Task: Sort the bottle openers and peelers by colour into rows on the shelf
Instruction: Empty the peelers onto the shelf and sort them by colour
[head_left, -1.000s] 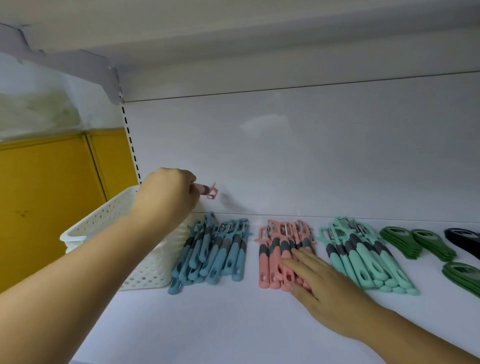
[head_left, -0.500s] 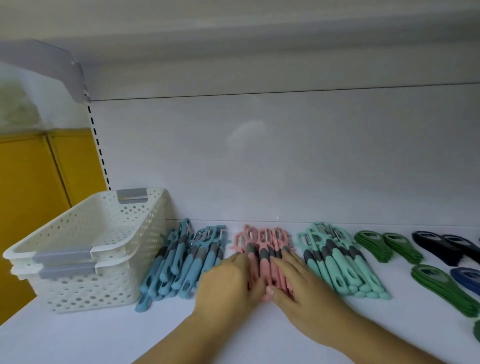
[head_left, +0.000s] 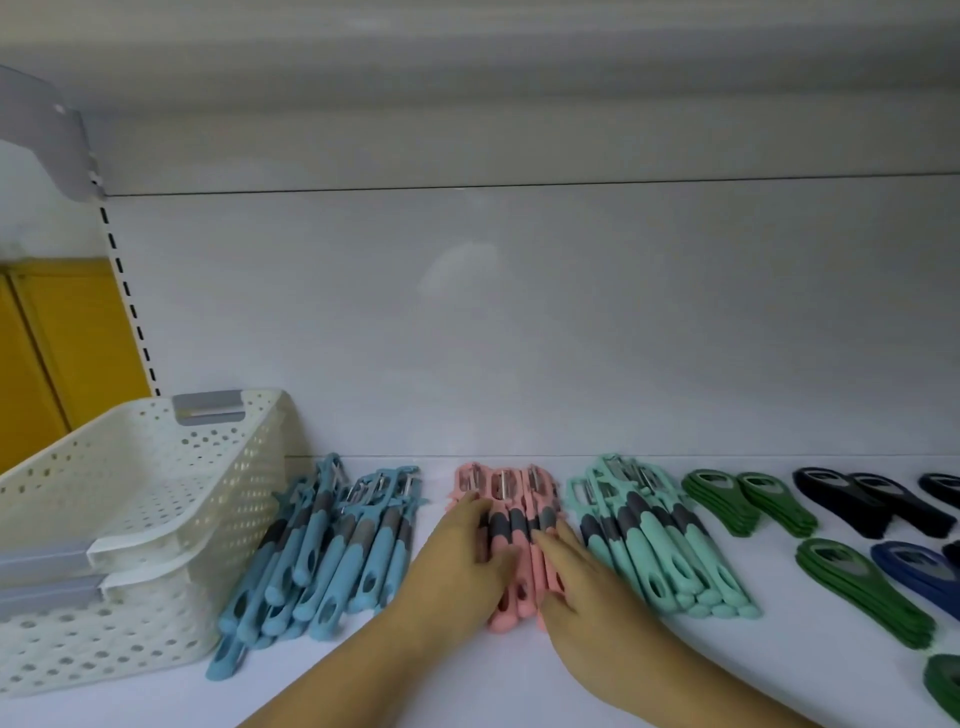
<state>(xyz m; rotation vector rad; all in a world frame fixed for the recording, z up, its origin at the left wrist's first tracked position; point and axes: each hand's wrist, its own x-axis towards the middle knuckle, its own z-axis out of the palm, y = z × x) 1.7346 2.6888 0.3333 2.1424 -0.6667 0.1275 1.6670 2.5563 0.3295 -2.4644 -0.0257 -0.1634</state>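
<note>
White perforated plastic forms the two baskets (head_left: 249, 499) nested at the far left of the shelf (head_left: 509, 686), each with grey handles. Behind them a yellow panel (head_left: 67, 338) shows past the slotted upright (head_left: 130, 312).

Just right of the baskets lies a loose heap of blue peelers (head_left: 322, 561), their handles pointing towards the front edge and their blades towards the back wall. One of them sticks out nearer the front than the rest.

Next comes the bundle of pink peelers (head_left: 511, 519), with grey bands on the handles and metal blades at the back. The left hand (head_left: 457, 566) lies against the bundle's left side and partly over it. Its grip is released: the fingers are straight and press on the handles rather than curling round them. The right hand (head_left: 587, 587) mirrors it on the right side, its grip also released, with flat fingers touching the pink handles. The bundle sits between the two hands on the shelf.

Just beside the right hand is a tidy row of mint peelers (head_left: 660, 545). Further right are stacks of green bottle openers (head_left: 727, 499), two at the back and one in front. Dark navy bottle openers (head_left: 857, 499) lie at the back and blue bottle openers (head_left: 919, 571) in front, both partly cut off by the frame edge.
</note>
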